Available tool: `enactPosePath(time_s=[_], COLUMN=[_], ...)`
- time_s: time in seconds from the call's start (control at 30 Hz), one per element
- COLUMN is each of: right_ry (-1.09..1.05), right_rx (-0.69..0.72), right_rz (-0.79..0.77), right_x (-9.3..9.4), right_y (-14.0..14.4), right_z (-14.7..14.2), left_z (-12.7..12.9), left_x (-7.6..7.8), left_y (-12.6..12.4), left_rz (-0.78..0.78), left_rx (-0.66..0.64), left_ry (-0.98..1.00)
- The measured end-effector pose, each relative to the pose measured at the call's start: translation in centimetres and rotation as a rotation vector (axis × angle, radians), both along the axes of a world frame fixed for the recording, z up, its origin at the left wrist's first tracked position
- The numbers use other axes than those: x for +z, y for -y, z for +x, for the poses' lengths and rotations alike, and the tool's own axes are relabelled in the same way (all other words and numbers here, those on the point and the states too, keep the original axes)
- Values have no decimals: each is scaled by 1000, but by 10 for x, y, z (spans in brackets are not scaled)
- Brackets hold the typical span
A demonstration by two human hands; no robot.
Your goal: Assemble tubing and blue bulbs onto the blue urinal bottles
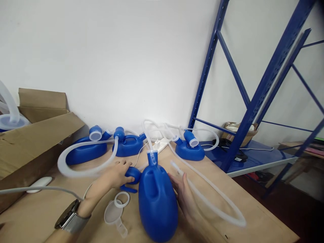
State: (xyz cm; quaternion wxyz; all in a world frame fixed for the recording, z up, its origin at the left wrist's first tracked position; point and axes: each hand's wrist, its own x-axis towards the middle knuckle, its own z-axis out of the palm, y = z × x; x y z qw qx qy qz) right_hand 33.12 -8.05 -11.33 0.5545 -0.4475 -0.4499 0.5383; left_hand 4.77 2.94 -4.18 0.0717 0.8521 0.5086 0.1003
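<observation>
Bottle [157,199] lies steady best if the right hand [183,197] keeps its open fingers flat along its side while the left hand [118,175], fingers curled, grips the blue cap [133,173] just beyond its fingertips.

glossy blue plastic bottle [157,199] lying flat on table, apparently clear-tubed at neck

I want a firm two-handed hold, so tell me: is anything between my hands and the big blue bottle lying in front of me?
Nothing visible. The left hand rests on the blue side spout at the blue bottle, and the right hand lies flat against its right side. The clear funnel lies beside the bottle, below the left hand, and the clear hose runs right of the right hand.
</observation>
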Motion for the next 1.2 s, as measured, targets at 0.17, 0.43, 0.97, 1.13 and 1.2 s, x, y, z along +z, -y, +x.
enactPosePath(time_s=[0.17,0.43,0.97,1.13,1.2], right_ry=[-378,-456,289,802,858], right_rx=[-107,20,-121,76,130], right_rz=[-305,-356,60,48,31], right_x=[5,14,69,84,89], right_y=[9,12,12,-14,-20], right_z=[28,42,16,-16,-19], left_z=[19,64,62,61,60], left_x=[1,13,-3,-5,-7], left_y=[15,3,-19,-19,-20], left_rz=[207,686,745,767,747], left_rx=[72,-463,-566,-632,-625], left_ry=[-60,-87,-36,10,40])
